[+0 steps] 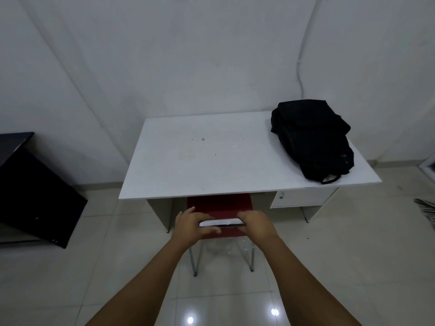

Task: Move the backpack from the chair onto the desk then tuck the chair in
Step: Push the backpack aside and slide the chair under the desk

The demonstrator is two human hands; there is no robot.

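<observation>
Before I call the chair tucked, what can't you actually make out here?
All in the head view:
- Front of the red chair seat: hidden under the white desk.
- Chair front legs: hidden by seat and desk.
- Chair backrest top: partly covered by left hand and right hand.
- Black backpack: zips and pockets too dark.
- Black cabinet: cut off by the left edge.

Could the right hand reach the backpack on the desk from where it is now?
Probably yes. The right hand grips the chair back, so it must let go first. The backpack lies in the open on the desk's far right corner, with bare desktop between; it may need a lean forward.
</observation>
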